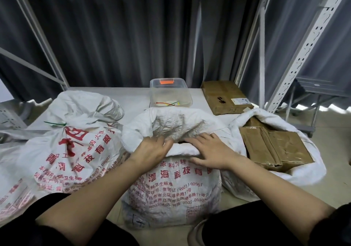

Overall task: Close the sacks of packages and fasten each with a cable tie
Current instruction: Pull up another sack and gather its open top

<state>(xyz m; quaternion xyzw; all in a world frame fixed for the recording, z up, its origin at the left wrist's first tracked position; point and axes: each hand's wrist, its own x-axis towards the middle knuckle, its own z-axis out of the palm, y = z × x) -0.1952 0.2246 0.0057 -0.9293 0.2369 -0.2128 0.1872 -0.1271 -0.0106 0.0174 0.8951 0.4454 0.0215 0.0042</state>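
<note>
Two bare forearms in black sleeves enter from the bottom edge and reach forward to the middle white woven sack printed with red characters (171, 185), which stands directly under both hands. Left hand (152, 150) — fingers curled, gripping the rolled rim of the sack mouth at its left side. Right hand (210, 154) — fingers fairly straight and spread, pressing flat on the folded rim, thumb low against the sack front. The mouth is partly folded over; its far wall stands up just beyond the fingertips.

Left of the left hand: a second white printed sack (62, 150), neck gathered and cinched with a green cable tie (56, 125).

Right of the right hand: a third white sack (296, 173), mouth wide open, with brown taped cardboard packages (275, 150) showing inside.

Beyond the hands, on a pale grey shelf board (133, 101): a clear plastic tub with an orange latch (171, 91) holding a few coloured cable ties (168, 103) — red, green, yellow. Right of the tub, a flat brown parcel with a white label (226, 97). Behind it all, a dark grey pleated curtain (133, 36) and white perforated rack uprights (311, 42).
</note>
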